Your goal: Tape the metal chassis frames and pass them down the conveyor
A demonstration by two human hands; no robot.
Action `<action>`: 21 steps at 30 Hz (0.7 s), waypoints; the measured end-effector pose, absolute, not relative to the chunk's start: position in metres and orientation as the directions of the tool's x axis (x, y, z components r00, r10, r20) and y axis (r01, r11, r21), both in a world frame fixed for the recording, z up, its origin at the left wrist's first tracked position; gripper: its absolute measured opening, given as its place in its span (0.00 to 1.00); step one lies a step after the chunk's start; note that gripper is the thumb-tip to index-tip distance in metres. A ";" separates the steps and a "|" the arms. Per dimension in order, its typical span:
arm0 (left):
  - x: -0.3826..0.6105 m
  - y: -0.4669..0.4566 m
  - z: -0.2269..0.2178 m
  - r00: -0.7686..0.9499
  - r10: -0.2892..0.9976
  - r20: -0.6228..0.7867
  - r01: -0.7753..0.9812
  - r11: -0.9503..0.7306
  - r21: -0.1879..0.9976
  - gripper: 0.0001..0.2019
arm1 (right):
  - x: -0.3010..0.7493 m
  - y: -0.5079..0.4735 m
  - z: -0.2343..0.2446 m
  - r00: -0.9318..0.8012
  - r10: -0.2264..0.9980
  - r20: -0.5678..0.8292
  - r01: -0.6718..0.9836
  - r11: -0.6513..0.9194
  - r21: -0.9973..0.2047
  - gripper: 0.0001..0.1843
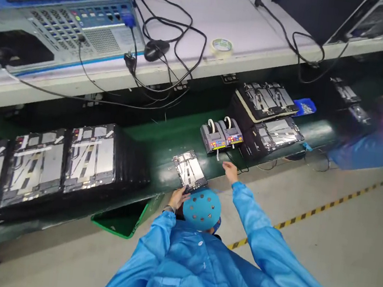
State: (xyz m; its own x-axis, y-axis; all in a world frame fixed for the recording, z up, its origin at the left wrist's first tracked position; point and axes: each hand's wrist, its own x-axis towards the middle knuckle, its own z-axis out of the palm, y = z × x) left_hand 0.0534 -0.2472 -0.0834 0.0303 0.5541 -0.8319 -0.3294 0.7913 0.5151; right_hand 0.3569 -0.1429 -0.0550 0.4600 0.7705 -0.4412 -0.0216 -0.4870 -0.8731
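An opened tablet [191,169] with bare silver and black inner parts lies at the near edge of the green belt [163,140]. My left hand [177,198] grips its lower left corner, thumb on top. My right hand [230,172] is to the right of the tablet, just below two grey tape dispensers [221,136] that each hold a white roll. Its fingertips are pinched together; anything between them is too small to make out. A short white tape strip [217,155] hangs from the left dispenser, apart from my fingers.
Stacks of opened tablets in black trays [92,161] stand left; more trays [268,99] stand right, beside a blue dish [305,107]. A blue stool [202,208] and green bin [120,226] are below the belt. Cables cross the shelf [225,16]. A blurred co-worker's sleeve [363,147] is at right.
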 end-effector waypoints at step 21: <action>-0.003 -0.151 -0.126 0.108 0.585 -0.804 0.200 0.780 0.594 0.15 | 0.345 -0.096 -0.041 0.676 0.500 -0.541 -0.231 -0.553 -0.800 0.02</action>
State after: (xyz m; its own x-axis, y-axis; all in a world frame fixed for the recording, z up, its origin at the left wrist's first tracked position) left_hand -0.0026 -0.1508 -0.1261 0.1077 0.5846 -0.8042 0.1997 0.7797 0.5935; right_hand 0.3445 -0.0958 -0.0409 0.6760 0.5003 -0.5411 -0.2314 -0.5530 -0.8004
